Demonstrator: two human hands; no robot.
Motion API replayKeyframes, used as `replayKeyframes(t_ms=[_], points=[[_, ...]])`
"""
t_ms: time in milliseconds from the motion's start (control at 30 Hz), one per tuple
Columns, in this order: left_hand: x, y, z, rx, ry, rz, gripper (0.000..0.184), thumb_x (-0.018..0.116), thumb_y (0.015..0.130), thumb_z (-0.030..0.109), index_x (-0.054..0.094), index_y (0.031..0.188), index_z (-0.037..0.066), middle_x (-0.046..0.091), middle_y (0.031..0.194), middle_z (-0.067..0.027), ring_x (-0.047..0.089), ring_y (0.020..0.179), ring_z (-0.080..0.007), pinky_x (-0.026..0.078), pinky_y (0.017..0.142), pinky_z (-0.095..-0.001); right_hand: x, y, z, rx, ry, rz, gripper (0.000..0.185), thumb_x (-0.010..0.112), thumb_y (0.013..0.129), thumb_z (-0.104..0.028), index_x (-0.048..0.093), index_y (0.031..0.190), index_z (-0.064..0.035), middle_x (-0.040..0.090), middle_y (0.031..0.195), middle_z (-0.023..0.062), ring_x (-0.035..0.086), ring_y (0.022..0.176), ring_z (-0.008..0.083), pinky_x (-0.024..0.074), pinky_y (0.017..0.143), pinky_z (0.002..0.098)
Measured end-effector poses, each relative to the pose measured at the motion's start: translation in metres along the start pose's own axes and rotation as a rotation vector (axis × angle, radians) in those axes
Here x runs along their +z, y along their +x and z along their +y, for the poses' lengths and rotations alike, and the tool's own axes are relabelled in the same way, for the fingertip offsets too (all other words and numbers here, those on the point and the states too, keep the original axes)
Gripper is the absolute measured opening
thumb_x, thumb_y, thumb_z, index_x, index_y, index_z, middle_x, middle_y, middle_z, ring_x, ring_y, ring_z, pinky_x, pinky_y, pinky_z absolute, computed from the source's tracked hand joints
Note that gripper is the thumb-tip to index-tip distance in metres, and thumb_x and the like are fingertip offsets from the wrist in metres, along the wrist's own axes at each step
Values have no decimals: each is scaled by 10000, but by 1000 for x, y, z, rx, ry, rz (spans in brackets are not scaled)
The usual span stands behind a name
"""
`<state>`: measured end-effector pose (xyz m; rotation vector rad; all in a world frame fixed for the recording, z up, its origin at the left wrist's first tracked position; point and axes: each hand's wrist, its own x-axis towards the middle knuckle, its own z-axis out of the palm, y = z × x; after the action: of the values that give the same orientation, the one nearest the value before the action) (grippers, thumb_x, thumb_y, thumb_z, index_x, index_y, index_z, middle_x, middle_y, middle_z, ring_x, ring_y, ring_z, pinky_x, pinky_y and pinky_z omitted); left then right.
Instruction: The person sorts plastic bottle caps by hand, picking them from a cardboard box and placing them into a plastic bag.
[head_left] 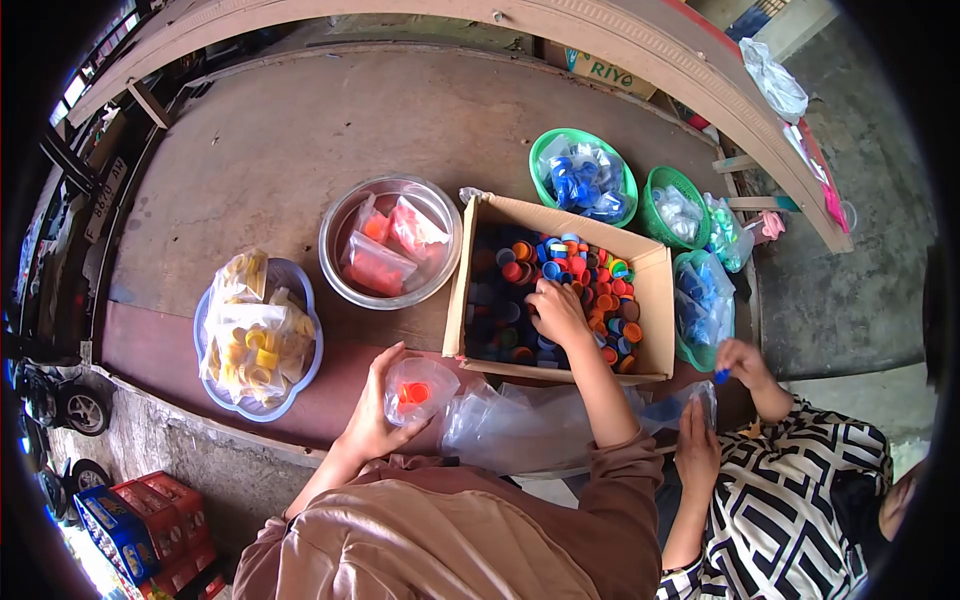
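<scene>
My left hand [382, 405] is closed around the side of a clear plastic bag [432, 372], its mouth facing up. Red-orange bottle caps [412, 394] lie inside it. My right hand [558, 308] reaches into a cardboard box [655, 330] of loose bottle caps [600, 290], mostly red, orange and blue. Its fingers are curled down among the caps; whatever they pinch is hidden. A blue cap [551, 270] lies just beyond the fingertips. Below the box, flat clear plastic bags [520, 425] lie along the table's near edge.
A metal bowl [335, 285] with bagged red caps and a lavender basin [315, 350] with bagged yellow caps stand left. Green baskets [632, 205] with bagged blue and clear items stand right. Beside me, a co-worker's hand [750, 368] holds a blue cap, the other a bag [705, 400].
</scene>
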<state>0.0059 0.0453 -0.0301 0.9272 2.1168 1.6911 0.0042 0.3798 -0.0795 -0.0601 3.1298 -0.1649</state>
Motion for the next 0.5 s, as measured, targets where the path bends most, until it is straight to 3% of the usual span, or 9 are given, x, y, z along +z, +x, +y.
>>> replayKeyframes(t_ms=[100,200,333,500], points=[[0,1,0,-13,51,-32,935,740,616,20,152,1342,29,411,1227,-192,456,1126,-290,381,946,-391,4,5,-3,-29,-151,14,211,690,599,-94,681,810,-96,558,820,62,553,884,228,423,742,380],[0,1,0,10,44,-41,937,743,613,20,155,1342,28,412,1227,-192,456,1126,-290,379,948,-391,-12,1,-2,-67,-37,38,205,697,599,-96,680,803,-85,565,814,55,564,848,242,437,735,385],[-2,-1,2,6,26,-29,937,745,613,22,156,1342,24,412,1228,-193,455,1128,-290,378,951,-394,-22,-16,7,17,361,282,211,729,590,-94,665,790,-72,584,845,50,583,795,246,468,712,359],[0,-3,0,-16,64,-32,936,744,618,29,151,1343,20,406,1232,-194,453,1134,-292,382,949,-397,-58,-39,-55,6,851,558,249,703,628,-45,596,853,-40,584,881,90,578,827,218,459,729,307]])
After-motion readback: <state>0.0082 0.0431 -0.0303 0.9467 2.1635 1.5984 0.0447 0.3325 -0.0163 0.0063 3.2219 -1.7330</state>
